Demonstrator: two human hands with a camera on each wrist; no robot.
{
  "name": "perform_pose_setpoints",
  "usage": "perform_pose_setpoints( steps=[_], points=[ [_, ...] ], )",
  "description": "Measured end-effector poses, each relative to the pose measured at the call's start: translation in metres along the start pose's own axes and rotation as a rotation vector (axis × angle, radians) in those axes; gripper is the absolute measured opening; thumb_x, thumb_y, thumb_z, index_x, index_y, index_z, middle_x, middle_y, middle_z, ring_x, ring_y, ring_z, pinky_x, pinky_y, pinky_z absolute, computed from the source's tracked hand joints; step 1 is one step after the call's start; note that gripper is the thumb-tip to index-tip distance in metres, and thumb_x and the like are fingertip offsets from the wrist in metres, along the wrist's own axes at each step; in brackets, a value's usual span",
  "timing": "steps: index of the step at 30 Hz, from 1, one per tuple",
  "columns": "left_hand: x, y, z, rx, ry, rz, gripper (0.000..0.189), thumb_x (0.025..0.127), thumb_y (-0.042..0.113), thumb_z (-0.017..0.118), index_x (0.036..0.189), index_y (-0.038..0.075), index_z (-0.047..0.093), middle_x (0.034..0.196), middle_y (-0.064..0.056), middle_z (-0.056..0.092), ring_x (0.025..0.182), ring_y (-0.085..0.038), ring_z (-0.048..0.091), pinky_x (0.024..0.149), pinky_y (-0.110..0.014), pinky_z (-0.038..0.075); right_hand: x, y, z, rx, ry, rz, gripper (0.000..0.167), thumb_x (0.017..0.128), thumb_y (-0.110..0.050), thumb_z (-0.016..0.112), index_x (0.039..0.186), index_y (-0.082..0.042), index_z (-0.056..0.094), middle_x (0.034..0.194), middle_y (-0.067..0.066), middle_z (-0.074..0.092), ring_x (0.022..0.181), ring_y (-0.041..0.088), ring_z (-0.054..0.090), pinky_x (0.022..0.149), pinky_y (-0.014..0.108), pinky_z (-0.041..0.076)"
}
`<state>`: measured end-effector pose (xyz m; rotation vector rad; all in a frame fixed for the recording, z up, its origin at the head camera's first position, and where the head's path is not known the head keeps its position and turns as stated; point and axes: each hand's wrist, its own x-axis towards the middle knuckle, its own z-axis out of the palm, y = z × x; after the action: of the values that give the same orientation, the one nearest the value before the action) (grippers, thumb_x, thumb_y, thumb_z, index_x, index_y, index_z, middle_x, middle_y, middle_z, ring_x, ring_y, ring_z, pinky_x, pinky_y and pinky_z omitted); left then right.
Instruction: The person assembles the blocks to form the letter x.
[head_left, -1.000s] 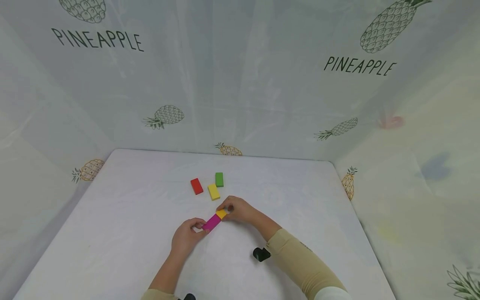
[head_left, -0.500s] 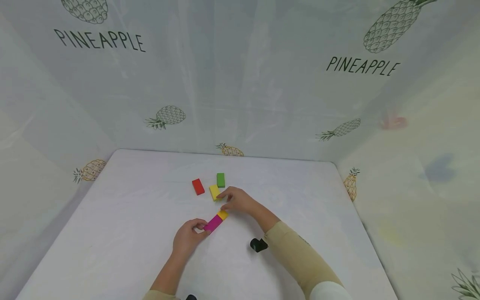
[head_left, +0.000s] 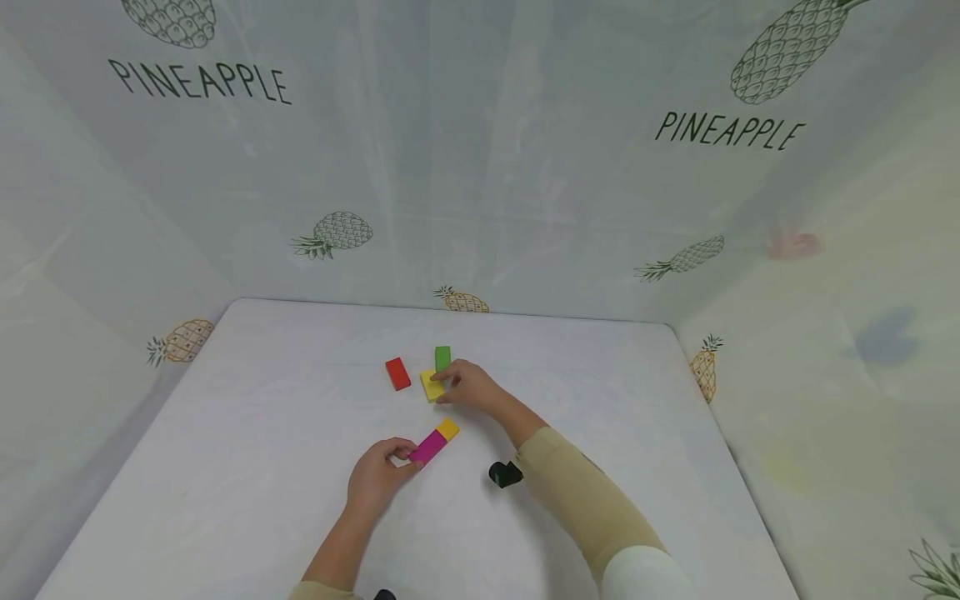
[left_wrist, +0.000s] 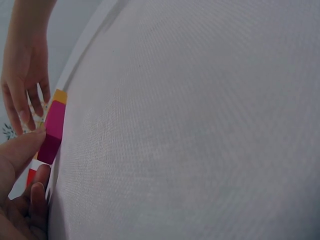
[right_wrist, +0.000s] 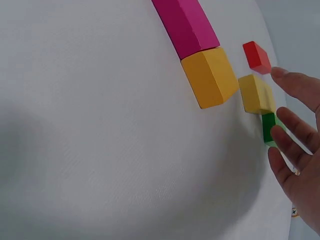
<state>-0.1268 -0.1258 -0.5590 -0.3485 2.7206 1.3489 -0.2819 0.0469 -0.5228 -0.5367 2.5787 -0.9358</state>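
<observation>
My left hand pinches the near end of a magenta block between thumb and fingers. Against the block's far end sits an orange-yellow block, the two in one slanting line. My right hand is over a paler yellow block, its thumb and fingers apart. In the right wrist view the fingers are spread near the pale yellow block, and none visibly grips it. A green block stands just behind the yellow one, partly hidden by a finger in the right wrist view.
A red block lies left of the pale yellow one on the white table. A black wrist camera hangs by the right sleeve. Pineapple-print sheets surround the table.
My right hand has let go of the orange-yellow block and moved away from me to the pale yellow block. My left hand keeps its pinch on the magenta block.
</observation>
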Motion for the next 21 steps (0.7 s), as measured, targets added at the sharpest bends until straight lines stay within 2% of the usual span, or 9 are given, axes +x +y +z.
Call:
perform_pose_setpoints(
  steps=[10,21],
  points=[
    [0.0,-0.001,-0.001,0.001,-0.013,0.017,0.024,0.079,0.02,0.082,0.101,0.018,0.072,0.088,0.004,0.06,0.074,-0.017,0.049,0.063,-0.03,0.043,0.015,0.003,0.007,-0.018,0.028,-0.011,0.041,0.079,-0.025,0.083,0.118,-0.019,0.071,0.104,-0.007,0.059,0.093,0.013,0.052,0.08,0.022,0.047],
    [0.0,-0.001,0.0,0.03,0.002,0.045,0.022,0.078,0.019,0.082,0.098,0.02,0.072,0.085,0.006,0.059,0.071,-0.016,0.048,0.063,-0.03,0.041,0.021,0.007,0.018,0.051,0.081,-0.016,0.038,0.076,-0.025,0.085,0.111,-0.017,0.074,0.099,-0.003,0.055,0.089,0.014,0.05,0.078,0.026,0.045]
  ],
)
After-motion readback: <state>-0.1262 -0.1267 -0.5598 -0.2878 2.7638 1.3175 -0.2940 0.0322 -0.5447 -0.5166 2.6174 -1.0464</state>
